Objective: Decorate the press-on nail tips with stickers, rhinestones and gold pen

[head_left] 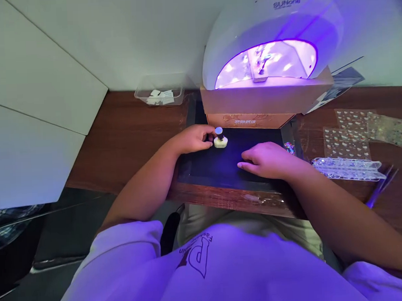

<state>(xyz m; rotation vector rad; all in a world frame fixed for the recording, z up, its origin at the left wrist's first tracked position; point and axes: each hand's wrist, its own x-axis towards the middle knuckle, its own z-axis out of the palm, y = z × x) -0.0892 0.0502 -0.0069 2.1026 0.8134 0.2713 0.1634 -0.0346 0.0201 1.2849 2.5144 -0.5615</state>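
A small nail polish bottle point(220, 143) with a pale body and a dark, shiny-topped cap stands upright on the black mat point(208, 165). Just left of it is my left hand point(195, 138), thumb and forefinger apart, their tips close beside the bottle; whether they touch it I cannot tell. My right hand point(266, 160) rests on the mat's right part, thumb and forefinger stretched out with a gap between them and nothing held. Beyond the hands, a white nail lamp point(265, 25) glows violet. Inside its opening sits a pale block point(259, 72) bearing small colourful pieces.
The lamp stands on a cardboard box point(248, 99). A clear plastic tub point(160, 97) with white pieces is at the back left. On the right lie patterned sticker sheets point(347, 139), a clear rack of sparkling pieces point(348, 168) and thin sticks point(381, 189). White panels point(34, 78) border the left side.
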